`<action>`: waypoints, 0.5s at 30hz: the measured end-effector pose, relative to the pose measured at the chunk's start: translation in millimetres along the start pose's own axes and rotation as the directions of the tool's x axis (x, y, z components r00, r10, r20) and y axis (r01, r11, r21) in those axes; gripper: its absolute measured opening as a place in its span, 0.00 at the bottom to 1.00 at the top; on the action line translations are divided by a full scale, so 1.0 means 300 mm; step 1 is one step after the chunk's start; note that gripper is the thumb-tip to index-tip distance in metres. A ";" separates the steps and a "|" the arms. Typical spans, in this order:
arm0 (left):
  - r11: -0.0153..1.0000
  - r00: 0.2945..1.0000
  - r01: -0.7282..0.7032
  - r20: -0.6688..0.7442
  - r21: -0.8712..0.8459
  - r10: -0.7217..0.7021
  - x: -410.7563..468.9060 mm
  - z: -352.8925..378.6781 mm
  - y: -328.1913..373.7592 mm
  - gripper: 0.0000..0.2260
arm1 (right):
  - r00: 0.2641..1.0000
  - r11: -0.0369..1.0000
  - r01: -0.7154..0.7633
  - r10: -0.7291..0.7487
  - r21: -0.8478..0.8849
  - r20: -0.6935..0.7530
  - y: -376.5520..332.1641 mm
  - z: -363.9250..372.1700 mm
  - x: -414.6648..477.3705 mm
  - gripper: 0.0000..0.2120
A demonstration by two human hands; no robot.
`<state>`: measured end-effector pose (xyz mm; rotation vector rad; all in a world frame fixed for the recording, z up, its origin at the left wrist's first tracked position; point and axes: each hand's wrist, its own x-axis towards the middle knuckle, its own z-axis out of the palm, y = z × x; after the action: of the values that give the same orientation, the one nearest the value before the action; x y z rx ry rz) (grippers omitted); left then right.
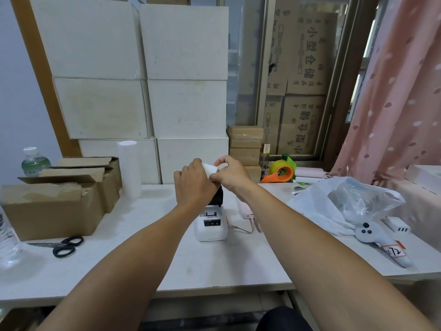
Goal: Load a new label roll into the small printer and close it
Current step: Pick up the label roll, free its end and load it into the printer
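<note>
A small white label printer (211, 225) stands in the middle of the table with its dark lid raised behind my hands. Above it I hold a white label roll (210, 170) between both hands. My left hand (193, 185) grips the roll from the left, fingers curled round it. My right hand (230, 174) pinches its upper right edge with thumb and fingers. Most of the roll is hidden by my fingers. A cable leaves the printer's right side.
Open cardboard boxes (59, 194) and black scissors (65, 246) lie at the left, with a water bottle (34, 162) behind. A pink power bank (245, 209), an orange tape dispenser (281, 172), a plastic bag (343, 201) and a grey handheld device (379, 240) sit at the right. White boxes are stacked behind.
</note>
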<state>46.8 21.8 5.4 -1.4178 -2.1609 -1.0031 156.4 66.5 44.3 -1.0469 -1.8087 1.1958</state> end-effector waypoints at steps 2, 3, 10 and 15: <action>1.000 1.000 -0.025 0.015 0.011 0.025 0.005 0.000 -0.002 0.20 | 1.000 0.998 -0.001 0.000 -0.064 -0.012 0.001 0.005 0.004 0.19; 0.999 0.999 -0.036 0.018 0.018 0.035 0.007 0.002 -0.003 0.19 | 1.000 0.995 0.001 -0.003 -0.096 -0.017 0.001 0.008 0.006 0.18; 0.997 1.000 -0.019 0.010 -0.068 0.019 -0.004 -0.016 0.012 0.17 | 0.997 0.998 -0.020 0.015 -0.059 -0.072 0.004 0.028 0.011 0.20; 0.998 0.999 -0.052 -0.002 -0.038 0.052 0.010 -0.017 -0.011 0.25 | 0.995 0.990 -0.058 0.068 0.129 -0.076 0.020 0.002 0.023 0.25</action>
<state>42.2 19.1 9.6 -1.4829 -2.1035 -1.0313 154.4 73.9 39.4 -1.0708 -1.6272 1.2703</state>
